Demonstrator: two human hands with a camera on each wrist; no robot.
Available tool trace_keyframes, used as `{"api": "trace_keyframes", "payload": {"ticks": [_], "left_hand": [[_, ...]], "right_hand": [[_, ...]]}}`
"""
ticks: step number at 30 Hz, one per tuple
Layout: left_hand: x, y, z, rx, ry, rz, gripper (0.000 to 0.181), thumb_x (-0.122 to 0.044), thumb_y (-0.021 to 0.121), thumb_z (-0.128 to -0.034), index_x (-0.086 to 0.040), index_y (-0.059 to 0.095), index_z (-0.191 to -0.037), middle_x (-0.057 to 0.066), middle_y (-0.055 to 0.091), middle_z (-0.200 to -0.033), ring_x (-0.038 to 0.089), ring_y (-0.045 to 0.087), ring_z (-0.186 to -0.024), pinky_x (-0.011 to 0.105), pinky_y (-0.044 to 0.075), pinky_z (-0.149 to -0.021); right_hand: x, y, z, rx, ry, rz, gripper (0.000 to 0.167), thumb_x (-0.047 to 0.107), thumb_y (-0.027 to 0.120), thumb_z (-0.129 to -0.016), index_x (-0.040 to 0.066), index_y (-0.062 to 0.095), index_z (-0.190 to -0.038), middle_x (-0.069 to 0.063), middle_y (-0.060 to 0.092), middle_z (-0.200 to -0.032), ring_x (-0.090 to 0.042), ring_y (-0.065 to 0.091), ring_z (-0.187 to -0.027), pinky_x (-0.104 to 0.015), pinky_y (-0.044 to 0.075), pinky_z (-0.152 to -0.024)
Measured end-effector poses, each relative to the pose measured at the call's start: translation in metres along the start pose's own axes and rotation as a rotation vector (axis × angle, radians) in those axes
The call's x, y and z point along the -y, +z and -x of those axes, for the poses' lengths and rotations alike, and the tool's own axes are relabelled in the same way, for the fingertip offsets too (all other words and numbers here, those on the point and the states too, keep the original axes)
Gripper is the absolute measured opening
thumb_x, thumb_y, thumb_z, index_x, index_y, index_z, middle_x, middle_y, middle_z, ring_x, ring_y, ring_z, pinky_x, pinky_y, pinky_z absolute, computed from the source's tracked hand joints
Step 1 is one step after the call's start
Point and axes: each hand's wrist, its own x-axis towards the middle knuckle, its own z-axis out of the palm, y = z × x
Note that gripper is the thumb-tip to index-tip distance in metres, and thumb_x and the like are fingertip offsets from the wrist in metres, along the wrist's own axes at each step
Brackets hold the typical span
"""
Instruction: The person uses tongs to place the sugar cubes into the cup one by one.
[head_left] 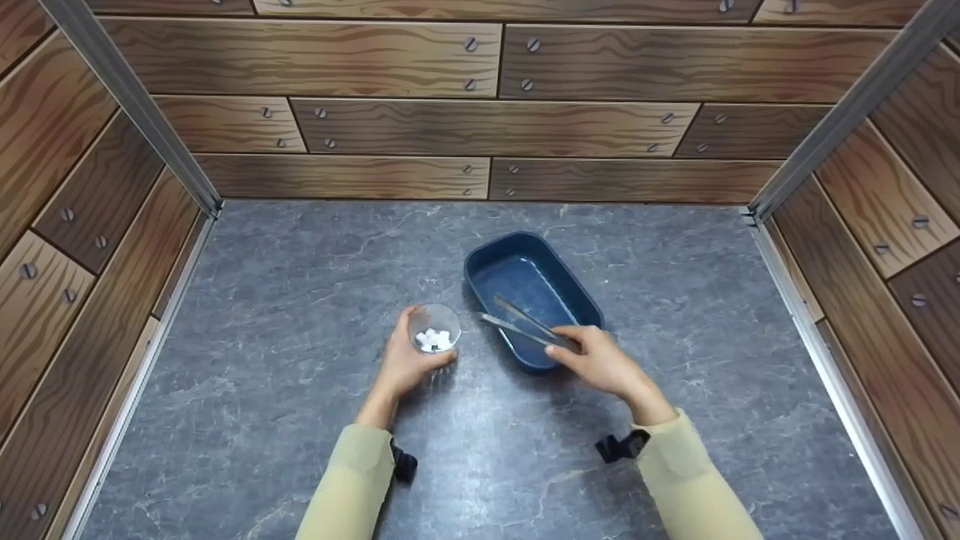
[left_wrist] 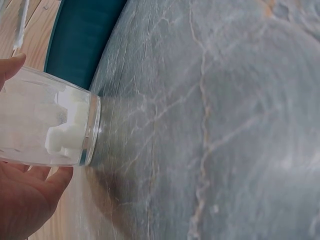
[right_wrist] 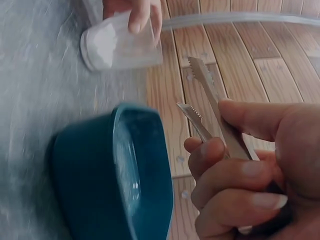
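Observation:
My left hand (head_left: pixel 401 365) grips a clear drinking glass (left_wrist: pixel 30 112) with thumb and fingers around its side. Several small white cubes (head_left: pixel 433 340) lie at the bottom of the glass. The glass stands upright at the tabletop; whether its base touches is hard to tell. To the right, my right hand (head_left: pixel 600 360) holds metal tongs (head_left: pixel 516 329) with serrated tips, seen close up in the right wrist view. The tips are apart with nothing between them, above the left side of a dark blue rectangular dish (head_left: pixel 517 277). No contents show inside that dish.
A grey marbled tabletop (head_left: pixel 300 300) lies under everything. Wood-patterned panels (head_left: pixel 390 127) enclose it at the back and both sides, with metal rails (head_left: pixel 832 405) along the side edges. The dish sits slanted, right of the glass and close to it.

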Motion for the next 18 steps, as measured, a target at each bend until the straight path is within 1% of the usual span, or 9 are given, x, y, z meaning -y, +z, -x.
{"api": "trace_keyframes", "payload": {"ticks": [2,5,7,9,11,12,14,15,18], "left_hand": [[0.000,0.000,0.000,0.004,-0.003,-0.003,0.099,-0.021,0.092,-0.0636,-0.002,0.038,-0.144,0.022,0.048,-0.140,0.036,0.046,-0.127,0.047,0.036,-0.106],[-0.001,-0.001,0.000,0.011,-0.019,0.002,0.100,-0.022,0.092,-0.0640,-0.003,0.037,-0.146,0.021,0.047,-0.142,0.036,0.045,-0.128,0.047,0.035,-0.107],[-0.001,-0.001,0.000,0.014,-0.024,0.003,0.101,-0.023,0.092,-0.0643,-0.003,0.036,-0.146,0.022,0.046,-0.142,0.036,0.045,-0.128,0.047,0.035,-0.107],[0.000,-0.001,0.000,0.016,-0.032,0.004,0.101,-0.023,0.092,-0.0646,-0.004,0.035,-0.146,0.022,0.045,-0.143,0.036,0.045,-0.128,0.047,0.036,-0.106],[-0.001,-0.001,0.000,0.016,-0.031,0.002,0.101,-0.023,0.092,-0.0646,-0.003,0.036,-0.146,0.022,0.045,-0.143,0.036,0.045,-0.128,0.048,0.036,-0.106],[-0.001,-0.001,0.000,0.017,-0.032,-0.001,0.101,-0.024,0.092,-0.0647,-0.004,0.036,-0.146,0.022,0.045,-0.143,0.036,0.045,-0.128,0.048,0.036,-0.106],[-0.001,-0.001,0.000,0.018,-0.032,-0.003,0.101,-0.024,0.092,-0.0649,-0.004,0.036,-0.146,0.022,0.046,-0.142,0.036,0.045,-0.128,0.048,0.036,-0.106],[0.000,-0.001,0.000,0.018,-0.031,-0.004,0.101,-0.024,0.092,-0.0649,-0.004,0.036,-0.146,0.022,0.046,-0.142,0.036,0.045,-0.128,0.048,0.037,-0.106],[0.000,-0.001,0.000,0.017,-0.023,-0.008,0.100,-0.025,0.092,-0.0646,-0.004,0.036,-0.146,0.022,0.046,-0.142,0.037,0.046,-0.127,0.048,0.037,-0.105]], "right_hand": [[-0.007,-0.003,0.004,-0.032,0.009,-0.009,0.048,0.023,0.060,-0.099,-0.005,0.053,-0.136,0.003,0.035,-0.055,-0.012,0.027,-0.046,-0.025,0.028,-0.046],[-0.016,-0.009,0.011,-0.085,0.055,-0.012,0.050,0.025,0.061,-0.099,-0.005,0.051,-0.138,-0.004,0.048,-0.065,-0.015,0.034,-0.050,-0.027,0.033,-0.048],[-0.022,-0.013,0.016,-0.127,0.071,-0.007,0.052,0.025,0.061,-0.099,-0.007,0.050,-0.138,-0.014,0.062,-0.084,-0.019,0.050,-0.060,-0.030,0.044,-0.056],[-0.027,-0.018,0.020,-0.169,0.085,-0.006,0.053,0.025,0.060,-0.099,-0.007,0.049,-0.138,-0.019,0.064,-0.098,-0.022,0.054,-0.067,-0.033,0.047,-0.059],[-0.034,-0.022,0.022,-0.209,0.079,0.002,0.052,0.024,0.060,-0.099,-0.009,0.049,-0.138,-0.020,0.064,-0.096,-0.023,0.055,-0.069,-0.034,0.047,-0.060],[-0.038,-0.025,0.023,-0.234,0.076,0.011,0.052,0.024,0.059,-0.100,-0.010,0.049,-0.137,-0.023,0.064,-0.103,-0.026,0.060,-0.077,-0.036,0.051,-0.067],[-0.046,-0.029,0.025,-0.275,0.086,0.026,0.051,0.024,0.059,-0.100,-0.010,0.049,-0.137,-0.024,0.064,-0.100,-0.026,0.058,-0.073,-0.037,0.049,-0.065],[-0.050,-0.031,0.026,-0.292,0.092,0.038,0.051,0.024,0.058,-0.100,-0.011,0.049,-0.137,-0.026,0.064,-0.103,-0.026,0.058,-0.075,-0.038,0.049,-0.067],[-0.063,-0.036,0.027,-0.343,0.129,0.068,0.050,0.024,0.057,-0.101,-0.011,0.050,-0.136,-0.028,0.064,-0.105,-0.025,0.058,-0.071,-0.037,0.049,-0.065]]}}
